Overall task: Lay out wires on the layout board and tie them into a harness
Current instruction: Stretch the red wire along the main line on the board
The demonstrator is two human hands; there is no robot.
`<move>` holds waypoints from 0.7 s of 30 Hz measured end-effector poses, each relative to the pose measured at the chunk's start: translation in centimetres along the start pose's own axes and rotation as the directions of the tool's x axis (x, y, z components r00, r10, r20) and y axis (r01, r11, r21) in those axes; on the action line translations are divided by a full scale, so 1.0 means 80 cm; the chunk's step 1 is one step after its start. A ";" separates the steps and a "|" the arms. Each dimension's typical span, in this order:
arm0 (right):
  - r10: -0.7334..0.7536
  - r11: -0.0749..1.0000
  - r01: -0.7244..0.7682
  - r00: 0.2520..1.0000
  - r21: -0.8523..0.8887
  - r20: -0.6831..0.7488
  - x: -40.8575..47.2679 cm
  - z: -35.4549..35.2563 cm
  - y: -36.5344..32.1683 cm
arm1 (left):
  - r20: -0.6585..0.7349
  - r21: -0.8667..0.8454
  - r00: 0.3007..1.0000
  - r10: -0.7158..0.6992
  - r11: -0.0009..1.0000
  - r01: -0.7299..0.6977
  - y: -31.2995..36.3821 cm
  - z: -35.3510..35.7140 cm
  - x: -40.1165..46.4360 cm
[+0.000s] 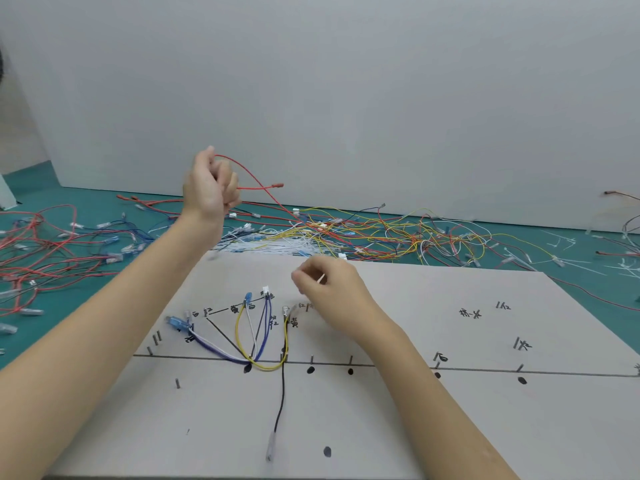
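While left hand (211, 188) lifts red wire (258, 174) clear of the pile at frame centre (fingers curled round it), right hand (329, 289) pinches something pale, unclear, above layout board (450, 427), likely to seat it.

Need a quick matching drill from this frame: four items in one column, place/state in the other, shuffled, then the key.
Column 1
1. red wire
2. yellow wire
3. black wire
4. left hand

Column 2
A. runs down the layout board toward the near edge, ending in a clear terminal
B. raised above the table, fingers curled round a wire
C. lifted in the air, its end free above the loose pile
D. loops on the board round the pins at the long drawn line

Pairs: 1-C, 2-D, 3-A, 4-B
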State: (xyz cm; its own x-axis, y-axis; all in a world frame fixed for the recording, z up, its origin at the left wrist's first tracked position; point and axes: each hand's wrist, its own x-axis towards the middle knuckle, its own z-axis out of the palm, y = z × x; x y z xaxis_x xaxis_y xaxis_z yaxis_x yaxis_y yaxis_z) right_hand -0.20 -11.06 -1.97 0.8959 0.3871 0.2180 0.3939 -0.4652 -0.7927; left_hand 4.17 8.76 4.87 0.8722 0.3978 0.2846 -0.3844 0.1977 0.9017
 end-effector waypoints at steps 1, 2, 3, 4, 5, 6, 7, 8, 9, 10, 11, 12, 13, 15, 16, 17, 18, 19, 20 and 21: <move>0.024 0.996 -0.020 0.999 0.091 -0.042 0.001 -0.002 -0.004 | 0.024 0.072 0.996 0.082 0.994 -0.083 -0.001 0.006 -0.013; 0.062 0.979 -0.046 0.995 0.199 -0.075 0.001 -0.005 -0.008 | 0.058 0.146 0.985 0.164 0.974 -0.171 -0.003 0.012 -0.026; 0.113 0.946 -0.080 0.990 0.315 -0.089 0.001 -0.008 -0.012 | 0.104 0.212 0.968 0.230 0.945 -0.247 -0.005 0.017 -0.041; 0.168 0.897 -0.119 0.982 0.426 -0.080 0.002 -0.012 -0.016 | 0.162 0.259 0.949 0.270 0.917 -0.305 -0.008 0.021 -0.056; 0.216 0.839 -0.158 0.975 0.520 -0.051 0.002 -0.017 -0.019 | 0.229 0.291 0.930 0.286 0.892 -0.346 -0.012 0.024 -0.071; 0.248 0.780 -0.196 0.969 0.595 -0.006 0.002 -0.021 -0.021 | 0.304 0.316 0.908 0.289 0.868 -0.382 -0.016 0.025 -0.087; 0.264 0.720 -0.228 0.963 0.656 0.045 0.002 -0.024 -0.022 | 0.384 0.339 0.879 0.282 0.843 -0.418 -0.019 0.026 -0.100; 0.266 0.657 -0.249 0.960 0.712 0.090 0.002 -0.027 -0.022 | 0.466 0.363 0.843 0.269 0.811 -0.459 -0.023 0.025 -0.113; 0.258 0.591 -0.253 0.959 0.766 0.118 0.002 -0.028 -0.022 | 0.543 0.389 0.798 0.261 0.765 -0.514 -0.025 0.025 -0.124; 0.244 0.533 -0.241 0.962 0.811 0.125 0.002 -0.029 -0.022 | 0.614 0.412 0.744 0.264 0.697 -0.587 -0.026 0.023 -0.133; 0.232 0.493 -0.217 0.966 0.843 0.113 0.002 -0.030 -0.021 | 0.680 0.424 0.681 0.271 0.612 -0.667 -0.028 0.023 -0.142; 0.227 0.470 -0.190 0.970 0.862 0.090 0.002 -0.030 -0.019 | 0.738 0.420 0.614 0.280 0.522 -0.742 -0.029 0.023 -0.148; 0.234 0.457 -0.172 0.970 0.873 0.068 0.002 -0.030 -0.017 | 0.783 0.406 0.552 0.286 0.437 -0.803 -0.030 0.023 -0.154; 0.264 0.447 -0.159 0.964 0.880 0.040 0.001 -0.031 -0.012 | 0.833 0.380 0.472 0.288 0.322 -0.867 -0.034 0.024 -0.163; 0.275 0.447 -0.155 0.961 0.881 0.029 0.002 -0.031 -0.011 | 0.844 0.372 0.453 0.287 0.297 -0.880 -0.034 0.025 -0.166; 0.281 0.443 -0.149 0.959 0.884 0.021 0.003 -0.031 -0.010 | 0.850 0.365 0.441 0.287 0.283 -0.887 -0.035 0.025 -0.168; 0.283 0.435 -0.145 0.959 0.889 0.018 0.003 -0.031 -0.010 | 0.854 0.361 0.434 0.288 0.273 -0.892 -0.035 0.024 -0.170; 0.283 0.427 -0.146 0.959 0.892 0.021 0.004 -0.031 -0.011 | 0.854 0.360 0.433 0.288 0.273 -0.892 -0.036 0.023 -0.171; 0.282 0.420 -0.151 0.959 0.895 0.030 0.005 -0.032 -0.011 | 0.848 0.362 0.442 0.292 0.289 -0.886 -0.036 0.022 -0.171; 0.281 0.412 -0.159 0.959 0.897 0.041 0.005 -0.033 -0.011 | 0.831 0.369 0.467 0.304 0.327 -0.870 -0.038 0.021 -0.171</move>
State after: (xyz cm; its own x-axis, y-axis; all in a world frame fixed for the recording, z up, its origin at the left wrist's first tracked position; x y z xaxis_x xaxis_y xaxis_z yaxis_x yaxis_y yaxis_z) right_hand 0.36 -12.56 0.31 0.9612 0.2732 -0.0368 -0.1644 0.4610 -0.8720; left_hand -6.06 1.25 -1.24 0.5413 -0.4986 0.6771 -0.7730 -0.6118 0.1675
